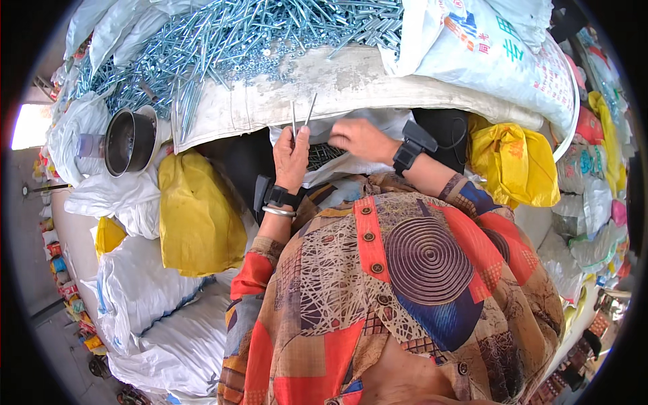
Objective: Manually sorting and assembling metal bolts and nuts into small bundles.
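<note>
My left hand is closed around two long thin metal bolts, whose shafts stick up past the fingers toward the table. My right hand is beside it, its fingers curled together and slightly blurred; whatever they hold, if anything, is hidden. Below and between the hands, an open white sack has dark metal pieces inside. Beyond my hands, a large heap of silvery bolts with small nuts among them covers the table's pale cloth.
A dark metal pot rests at the left table edge. Yellow bags hang to the left, and another yellow bag is at the right. A full white printed sack lies on the far right. White sacks are piled at lower left.
</note>
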`<state>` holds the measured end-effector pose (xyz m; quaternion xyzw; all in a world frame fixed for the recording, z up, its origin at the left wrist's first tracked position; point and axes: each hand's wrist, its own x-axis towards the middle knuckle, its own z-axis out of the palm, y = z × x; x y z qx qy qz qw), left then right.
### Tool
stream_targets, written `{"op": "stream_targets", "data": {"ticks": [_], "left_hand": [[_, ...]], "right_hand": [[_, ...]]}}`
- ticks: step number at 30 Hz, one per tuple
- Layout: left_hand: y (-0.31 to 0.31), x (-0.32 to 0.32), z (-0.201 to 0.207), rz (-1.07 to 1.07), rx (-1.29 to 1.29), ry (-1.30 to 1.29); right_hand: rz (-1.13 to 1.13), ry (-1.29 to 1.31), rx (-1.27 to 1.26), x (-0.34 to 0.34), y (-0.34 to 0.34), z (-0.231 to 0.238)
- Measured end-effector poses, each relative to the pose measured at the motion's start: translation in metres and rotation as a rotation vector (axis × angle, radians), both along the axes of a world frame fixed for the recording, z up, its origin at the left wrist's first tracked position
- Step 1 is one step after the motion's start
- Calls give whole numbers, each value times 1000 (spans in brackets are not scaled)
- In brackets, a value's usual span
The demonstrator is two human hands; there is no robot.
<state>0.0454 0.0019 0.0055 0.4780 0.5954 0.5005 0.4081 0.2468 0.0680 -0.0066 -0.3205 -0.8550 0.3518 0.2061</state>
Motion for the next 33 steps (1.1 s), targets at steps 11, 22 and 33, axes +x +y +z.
{"op": "stream_targets", "data": {"ticks": [11,22,33], "left_hand": [[-5,5,1,-3,-122,-317],[2,21,6,-89,-98,-365],[29,18,27,-66,1,-259]], "right_hand": [[-260,259,177,35,39,48],[-817,-159,612,200,-84,174],[-1645,669,616,365,-189,156]]}}
